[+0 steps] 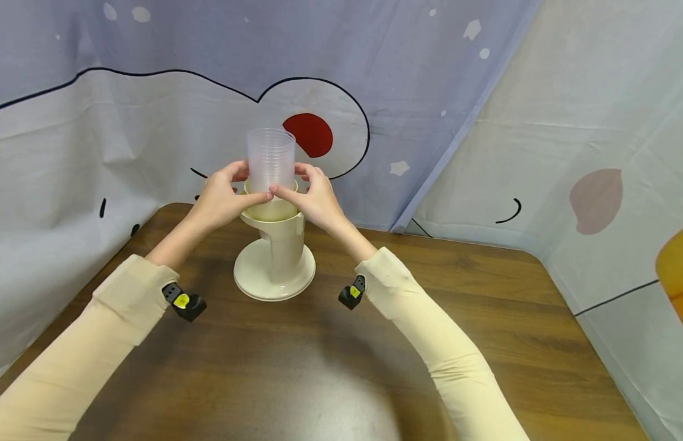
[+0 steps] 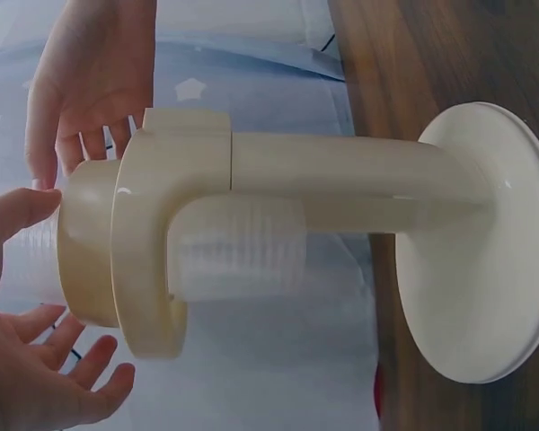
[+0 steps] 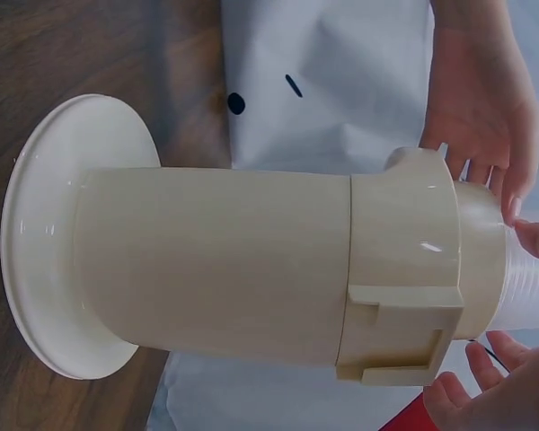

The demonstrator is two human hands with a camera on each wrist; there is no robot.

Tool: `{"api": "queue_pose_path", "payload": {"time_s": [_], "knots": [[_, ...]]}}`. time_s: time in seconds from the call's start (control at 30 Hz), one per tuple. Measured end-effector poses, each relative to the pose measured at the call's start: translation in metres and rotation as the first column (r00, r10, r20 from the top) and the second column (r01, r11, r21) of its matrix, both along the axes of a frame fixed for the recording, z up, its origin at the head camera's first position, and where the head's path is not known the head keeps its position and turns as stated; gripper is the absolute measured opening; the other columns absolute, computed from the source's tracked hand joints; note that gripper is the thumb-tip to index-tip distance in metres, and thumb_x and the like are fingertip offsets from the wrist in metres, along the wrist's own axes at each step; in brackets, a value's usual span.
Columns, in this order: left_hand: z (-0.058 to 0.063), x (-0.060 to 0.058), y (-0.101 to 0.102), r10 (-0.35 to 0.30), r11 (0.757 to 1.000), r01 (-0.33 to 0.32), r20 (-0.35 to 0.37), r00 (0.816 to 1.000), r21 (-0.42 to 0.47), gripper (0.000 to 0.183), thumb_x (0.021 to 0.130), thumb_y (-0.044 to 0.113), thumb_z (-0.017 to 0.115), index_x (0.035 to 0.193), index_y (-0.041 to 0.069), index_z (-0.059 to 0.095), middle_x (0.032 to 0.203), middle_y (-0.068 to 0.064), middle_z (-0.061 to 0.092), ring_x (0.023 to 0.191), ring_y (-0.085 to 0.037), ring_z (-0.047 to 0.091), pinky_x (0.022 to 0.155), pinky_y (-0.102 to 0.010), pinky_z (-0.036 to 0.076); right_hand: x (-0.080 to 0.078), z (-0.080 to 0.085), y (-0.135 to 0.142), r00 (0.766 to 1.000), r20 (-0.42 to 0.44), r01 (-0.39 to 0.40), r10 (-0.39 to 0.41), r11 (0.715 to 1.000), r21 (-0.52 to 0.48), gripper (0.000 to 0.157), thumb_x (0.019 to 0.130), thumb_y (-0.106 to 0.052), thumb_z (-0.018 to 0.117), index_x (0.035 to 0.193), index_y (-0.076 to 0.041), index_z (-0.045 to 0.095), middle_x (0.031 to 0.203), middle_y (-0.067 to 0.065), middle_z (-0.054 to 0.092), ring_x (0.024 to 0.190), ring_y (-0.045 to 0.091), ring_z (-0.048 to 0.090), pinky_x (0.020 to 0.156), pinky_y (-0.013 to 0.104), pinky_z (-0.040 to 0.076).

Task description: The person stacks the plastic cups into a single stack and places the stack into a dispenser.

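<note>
A stack of clear plastic cups (image 1: 272, 153) stands upright in a cream cup dispenser (image 1: 286, 245). My left hand (image 1: 221, 195) holds the stack from the left, just above the dispenser's collar (image 2: 88, 242). From the opposite side my right hand (image 1: 318, 197) holds the same stack, and the two thumbs meet at its front. The fingers curve round toward the back, partly hidden by the cups and collar in the head view. Below the dispenser's ring, the lower part of the cup stack (image 2: 238, 249) shows in the left wrist view.
The dispenser's round base (image 1: 258, 285) rests on a brown wooden table (image 1: 297, 355), near its back edge. Behind the table hangs a patterned curtain (image 1: 170, 128) in lilac and white. Each sleeve cuff carries a small black camera (image 1: 189, 306).
</note>
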State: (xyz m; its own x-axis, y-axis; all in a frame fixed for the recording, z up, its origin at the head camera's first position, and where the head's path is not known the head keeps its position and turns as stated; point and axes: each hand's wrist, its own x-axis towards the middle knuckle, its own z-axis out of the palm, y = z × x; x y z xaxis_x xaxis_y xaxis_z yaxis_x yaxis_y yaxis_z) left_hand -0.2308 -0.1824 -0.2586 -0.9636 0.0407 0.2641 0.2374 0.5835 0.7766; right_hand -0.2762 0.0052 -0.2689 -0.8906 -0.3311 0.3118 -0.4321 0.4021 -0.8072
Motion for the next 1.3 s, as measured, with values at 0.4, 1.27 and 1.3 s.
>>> {"api": "queue_pose_path", "payload": {"time_s": [0.4, 1.27, 1.3], "knots": [[-0.005, -0.001, 0.0, 0.009, 1.0, -0.009, -0.012, 1.0, -0.001, 0.074, 0.086, 0.03, 0.069, 0.146, 0.004, 0.034, 0.143, -0.022, 0.042, 0.132, -0.038, 0.043, 0.103, -0.058, 0.041, 0.0, -0.002, 0.002, 0.999, 0.035, -0.003, 0.001, 0.999, 0.034, 0.068, 0.083, -0.039, 0.071, 0.14, -0.01, 0.046, 0.14, 0.008, 0.045, 0.127, 0.025, 0.047, 0.104, 0.035, 0.043], [0.002, 0.004, -0.006, -0.028, 0.999, 0.028, -0.006, 1.0, 0.044, 0.075, 0.088, 0.028, 0.068, 0.148, 0.003, 0.03, 0.145, -0.021, 0.042, 0.136, -0.037, 0.037, 0.112, -0.054, 0.032, 0.004, -0.019, 0.014, 0.991, 0.089, -0.096, 0.098, 0.995, -0.027, 0.088, 0.077, -0.029, 0.079, 0.148, -0.011, 0.03, 0.149, 0.007, 0.039, 0.136, 0.027, 0.04, 0.111, 0.044, 0.039], [0.002, 0.005, -0.006, -0.028, 0.999, 0.029, -0.01, 1.0, 0.045, 0.076, 0.088, 0.029, 0.068, 0.148, 0.003, 0.029, 0.146, -0.021, 0.041, 0.137, -0.036, 0.037, 0.112, -0.054, 0.032, 0.004, -0.021, 0.014, 0.99, 0.094, -0.101, 0.103, 0.995, -0.026, 0.089, 0.077, -0.028, 0.079, 0.148, -0.01, 0.03, 0.149, 0.008, 0.039, 0.136, 0.027, 0.04, 0.11, 0.043, 0.04]]}}
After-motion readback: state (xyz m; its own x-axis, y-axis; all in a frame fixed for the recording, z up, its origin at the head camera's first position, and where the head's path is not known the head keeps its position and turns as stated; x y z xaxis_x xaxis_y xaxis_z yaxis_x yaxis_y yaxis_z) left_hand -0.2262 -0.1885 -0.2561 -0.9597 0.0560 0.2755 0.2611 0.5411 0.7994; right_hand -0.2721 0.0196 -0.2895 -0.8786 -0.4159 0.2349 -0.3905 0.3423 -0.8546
